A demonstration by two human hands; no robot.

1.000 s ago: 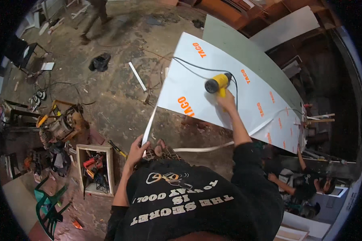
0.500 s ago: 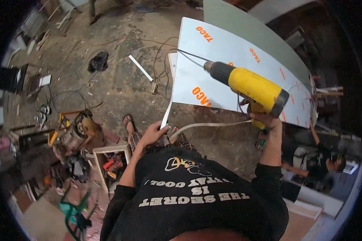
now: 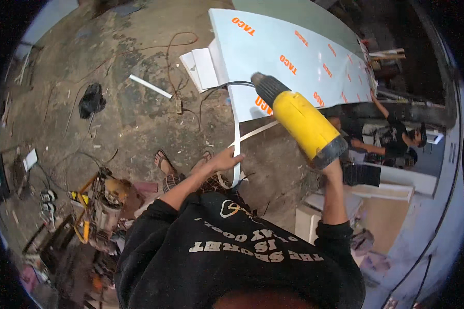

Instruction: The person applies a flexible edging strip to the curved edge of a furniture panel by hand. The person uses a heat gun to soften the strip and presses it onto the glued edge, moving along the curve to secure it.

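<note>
My right hand [image 3: 331, 169] is closed round a yellow heat gun [image 3: 305, 122] with a black nozzle sleeve; its body hides most of my fingers and the handle. The nozzle tip is over the near part of a white laminated panel [image 3: 258, 51] with orange print. My left hand [image 3: 226, 160] grips a thin white edge-banding strip [image 3: 237, 135] just below the panel's near left corner. Up from my hand the strip meets that corner; below my hand it loops, and a length crosses toward the heat gun.
At the right, another person [image 3: 392, 135] reaches a hand to the panel's far end. White boards [image 3: 203, 69] lie by its left edge. A white strip [image 3: 150, 86], a black plastic bag [image 3: 92, 101] and an orange cord [image 3: 169, 64] lie on the floor. Machinery [image 3: 111, 198] stands lower left.
The view has shifted. The heat gun has tilted more upright, hiding its handle. My left hand now holds the strip closer beneath the panel's corner, and the strip's loose length crosses itself.
</note>
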